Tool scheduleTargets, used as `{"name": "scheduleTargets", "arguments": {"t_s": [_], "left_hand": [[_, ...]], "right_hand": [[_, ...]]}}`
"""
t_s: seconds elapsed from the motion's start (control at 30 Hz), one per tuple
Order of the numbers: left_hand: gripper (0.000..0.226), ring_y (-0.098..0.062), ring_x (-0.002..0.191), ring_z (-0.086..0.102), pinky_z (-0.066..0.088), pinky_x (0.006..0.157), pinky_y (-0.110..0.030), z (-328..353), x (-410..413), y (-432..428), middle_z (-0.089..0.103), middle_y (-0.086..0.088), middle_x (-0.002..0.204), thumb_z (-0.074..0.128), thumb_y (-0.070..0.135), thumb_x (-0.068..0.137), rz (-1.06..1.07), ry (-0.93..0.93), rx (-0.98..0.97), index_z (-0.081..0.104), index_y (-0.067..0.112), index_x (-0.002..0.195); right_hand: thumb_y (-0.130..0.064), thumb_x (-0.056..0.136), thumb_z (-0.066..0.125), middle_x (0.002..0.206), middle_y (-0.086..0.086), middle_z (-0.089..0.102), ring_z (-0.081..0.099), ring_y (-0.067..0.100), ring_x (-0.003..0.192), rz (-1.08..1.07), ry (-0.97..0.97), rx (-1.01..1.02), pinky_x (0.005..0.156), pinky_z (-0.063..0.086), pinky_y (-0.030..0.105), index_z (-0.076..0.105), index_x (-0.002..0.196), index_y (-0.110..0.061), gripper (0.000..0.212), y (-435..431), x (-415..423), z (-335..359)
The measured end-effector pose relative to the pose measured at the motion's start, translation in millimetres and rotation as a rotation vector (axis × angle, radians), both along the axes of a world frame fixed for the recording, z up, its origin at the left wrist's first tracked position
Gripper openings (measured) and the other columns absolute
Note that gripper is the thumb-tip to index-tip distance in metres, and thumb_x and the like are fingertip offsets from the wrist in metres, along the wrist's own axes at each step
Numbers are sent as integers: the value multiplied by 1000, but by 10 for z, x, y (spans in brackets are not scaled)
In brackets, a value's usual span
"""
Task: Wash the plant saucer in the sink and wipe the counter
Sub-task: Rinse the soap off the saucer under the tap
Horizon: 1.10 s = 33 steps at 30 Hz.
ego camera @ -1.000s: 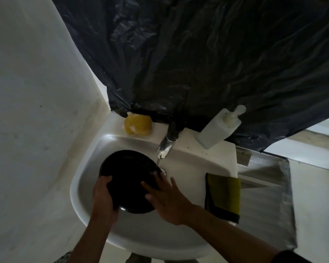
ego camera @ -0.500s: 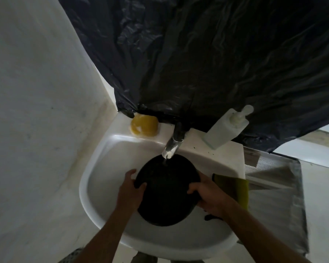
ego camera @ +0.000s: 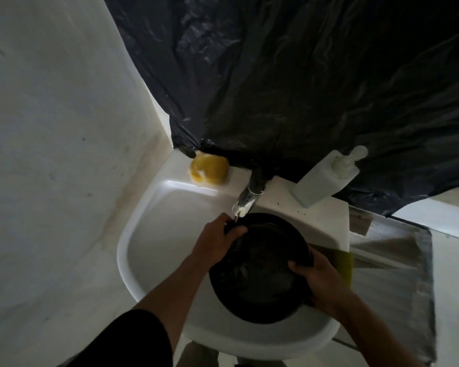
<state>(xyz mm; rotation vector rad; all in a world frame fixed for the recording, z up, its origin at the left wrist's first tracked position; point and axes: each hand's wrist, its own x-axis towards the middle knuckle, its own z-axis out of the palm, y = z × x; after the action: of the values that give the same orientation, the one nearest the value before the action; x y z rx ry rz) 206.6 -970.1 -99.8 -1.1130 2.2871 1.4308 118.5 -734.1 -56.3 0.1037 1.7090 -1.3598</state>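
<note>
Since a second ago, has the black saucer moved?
Yes. The saucer went right: it lay left of the tap, now sits beneath it, toward the green cloth.

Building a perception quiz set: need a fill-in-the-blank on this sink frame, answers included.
1. The left hand and right hand both grip the rim of the black ____.
2. The yellow sponge sits on the sink rim, to the ____ of the faucet.
3. The hand nearest the faucet spout is the ____ one.
4. The pump bottle stands on the faucet's ____ side.
Missing words: saucer; left; left; right.
</note>
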Motion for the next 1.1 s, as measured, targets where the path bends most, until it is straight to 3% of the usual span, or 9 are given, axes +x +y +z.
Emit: {"name": "scheduleTargets", "arguments": {"t_s": [0.2, 0.3, 0.4, 0.5, 0.63, 0.83, 0.97, 1.03, 1.1], "left_hand": [[10, -22, 75, 67, 53, 71, -32, 122, 319, -169, 69, -13, 89, 67, 18, 97, 453, 104, 702, 59, 13, 102], [28, -33, 96, 74, 58, 84, -42, 297, 516, -151, 75, -16, 110, 63, 12, 91, 664, 193, 944, 63, 15, 118], [46, -42, 114, 68, 52, 100, -48, 467, 694, -54, 70, -23, 126, 56, 19, 86, 766, 227, 1073, 70, 9, 129], [48, -43, 117, 66, 49, 105, -50, 565, 825, -12, 70, -24, 126, 49, 15, 86, 817, 229, 1026, 70, 7, 128], [41, -35, 106, 72, 57, 93, -46, 699, 809, 1, 76, -18, 116, 51, 13, 88, 741, 218, 758, 69, 10, 125], [76, -19, 109, 71, 60, 93, -45, 875, 848, 0, 74, 3, 119, 59, 18, 67, 597, 239, 420, 55, 38, 141], [71, -13, 113, 67, 58, 95, -43, 955, 951, -9, 70, 9, 123, 59, 23, 76, 592, 238, 308, 50, 44, 144], [57, -17, 113, 67, 57, 97, -48, 930, 1008, -52, 71, 8, 121, 60, 19, 89, 634, 215, 284, 54, 44, 140], [49, -18, 112, 67, 57, 98, -50, 908, 1048, -88, 73, 8, 118, 58, 16, 96, 676, 175, 293, 59, 42, 137]], "right_hand": [[-14, 99, 62, 114, 0, 74, 71, 18, 105, 66, 131, 93, 90, 59, 39, 66, 119, -28, 25, -262, -50, -301], [-29, 100, 62, 108, 3, 74, 71, 19, 100, 103, 219, 178, 92, 59, 44, 67, 112, -21, 16, -481, -45, -481], [-45, 99, 57, 93, 3, 71, 69, 23, 91, 155, 318, 288, 81, 55, 38, 66, 98, -15, 31, -744, -44, -529], [-50, 102, 47, 90, 8, 65, 64, 30, 91, 245, 493, 397, 71, 39, 31, 56, 92, -13, 39, -970, 29, -543], [-54, 106, 23, 102, 14, 68, 65, 36, 95, 416, 657, 612, 72, 38, 36, 44, 99, -21, 40, -1248, 179, -552], [-54, 105, 19, 99, 12, 69, 67, 33, 91, 539, 835, 727, 71, 43, 36, 61, 110, -12, 59, -1548, 248, -598], [-63, 102, 21, 94, 14, 68, 65, 34, 93, 519, 651, 466, 76, 47, 38, 58, 93, -23, 56, -1672, 257, -623], [-62, 101, 34, 86, 7, 65, 65, 30, 91, 497, 554, 337, 77, 43, 34, 54, 82, -26, 45, -1679, 208, -617], [-54, 100, 50, 89, 3, 66, 64, 21, 92, 495, 469, 309, 78, 41, 28, 60, 87, -26, 33, -1642, 139, -559]]}}
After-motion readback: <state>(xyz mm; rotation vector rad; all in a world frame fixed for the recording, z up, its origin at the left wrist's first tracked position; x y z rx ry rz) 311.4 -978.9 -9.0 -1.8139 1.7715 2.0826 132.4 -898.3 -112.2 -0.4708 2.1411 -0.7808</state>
